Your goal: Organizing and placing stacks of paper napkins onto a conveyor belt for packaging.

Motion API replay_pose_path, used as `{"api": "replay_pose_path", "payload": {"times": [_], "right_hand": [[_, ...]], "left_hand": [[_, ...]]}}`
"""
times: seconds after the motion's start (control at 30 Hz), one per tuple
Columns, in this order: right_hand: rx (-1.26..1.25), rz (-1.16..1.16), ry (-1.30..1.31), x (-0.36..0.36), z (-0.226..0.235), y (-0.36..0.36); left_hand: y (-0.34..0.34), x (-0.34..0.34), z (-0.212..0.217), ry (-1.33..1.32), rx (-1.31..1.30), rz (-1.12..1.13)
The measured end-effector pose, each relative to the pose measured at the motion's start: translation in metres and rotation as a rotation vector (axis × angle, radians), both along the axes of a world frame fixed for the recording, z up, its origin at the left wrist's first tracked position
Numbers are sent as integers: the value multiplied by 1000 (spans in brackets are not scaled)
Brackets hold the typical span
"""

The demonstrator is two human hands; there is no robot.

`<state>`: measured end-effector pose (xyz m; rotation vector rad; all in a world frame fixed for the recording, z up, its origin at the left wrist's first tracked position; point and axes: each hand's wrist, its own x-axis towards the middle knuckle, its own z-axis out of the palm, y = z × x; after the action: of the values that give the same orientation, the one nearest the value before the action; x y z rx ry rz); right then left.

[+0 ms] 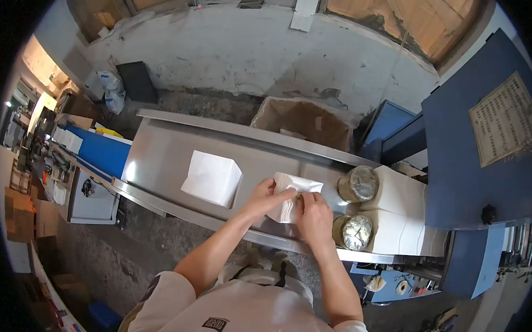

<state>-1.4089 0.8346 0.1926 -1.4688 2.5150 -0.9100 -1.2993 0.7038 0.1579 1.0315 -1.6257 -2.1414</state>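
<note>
A small stack of white paper napkins (299, 183) is held up over the metal trough between my hands, its near edges slightly fanned. My left hand (264, 201) grips the stack's left side, with the thumb laid across the top. Closed at the right side is my right hand (315, 218), its fingers bent onto the paper; the fingertips are partly hidden. To the left, a taller block of white napkins (209, 176) rests on the trough floor, apart from my hands.
The metal trough (160, 140) has raised rims. At its right end, two round weights wrapped in clear film (358, 184) stand against long rows of white napkins (395, 198). Beyond lies a large lined carton (298, 117). A blue machine cabinet (455, 192) rises at right.
</note>
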Motion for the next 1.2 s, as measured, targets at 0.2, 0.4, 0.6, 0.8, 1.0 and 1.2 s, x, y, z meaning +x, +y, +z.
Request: {"api": "replay_pose_path", "payload": {"times": [0.2, 0.4, 0.6, 0.8, 1.0, 1.2], "right_hand": [[-65, 26, -27, -13, -8, 1], [-327, -201, -518, -49, 13, 10], [-303, -178, -209, -112, 62, -60], [-263, -203, 6, -136, 60, -89], [-26, -17, -379, -12, 21, -12], [-47, 73, -158, 20, 9, 5]], "left_hand": [[-5, 9, -20, 175, 349, 5], [-8, 16, -39, 156, 465, 55], [-15, 20, -53, 178, 415, -22], [-5, 14, -31, 192, 347, 41], [-6, 17, -24, 189, 297, 29], [-10, 23, -28, 147, 283, 7]]}}
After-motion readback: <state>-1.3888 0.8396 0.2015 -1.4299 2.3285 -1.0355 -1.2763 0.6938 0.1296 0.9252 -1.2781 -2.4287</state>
